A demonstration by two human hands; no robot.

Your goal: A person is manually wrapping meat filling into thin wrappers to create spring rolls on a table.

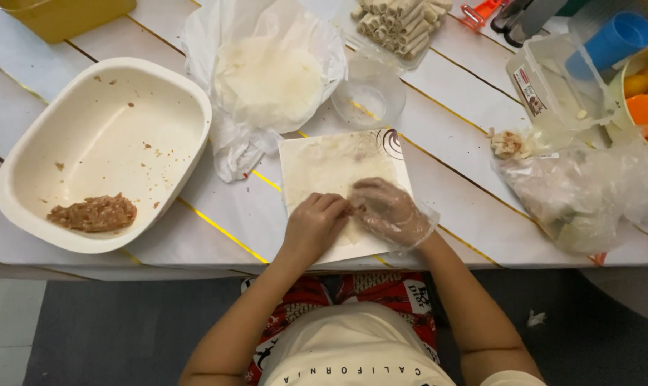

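A thin pale wrapper sheet (331, 164) lies on a square white plate (295, 154) at the table's near edge. My left hand (315, 223), bare, and my right hand (388, 211), in a clear plastic glove, press together on the wrapper's near edge, fingers curled over a bit of brown filling between them. A large cream oval tub (102, 146) to the left holds a lump of brown minced filling (93, 213).
A stack of round wrappers (267, 78) lies on clear plastic behind the plate, beside a small clear bowl (369, 94). Finished rolls (401, 21) are piled at the back. A plastic bag (581, 193), a clear box (556, 82) and a blue cup (614, 39) stand right.
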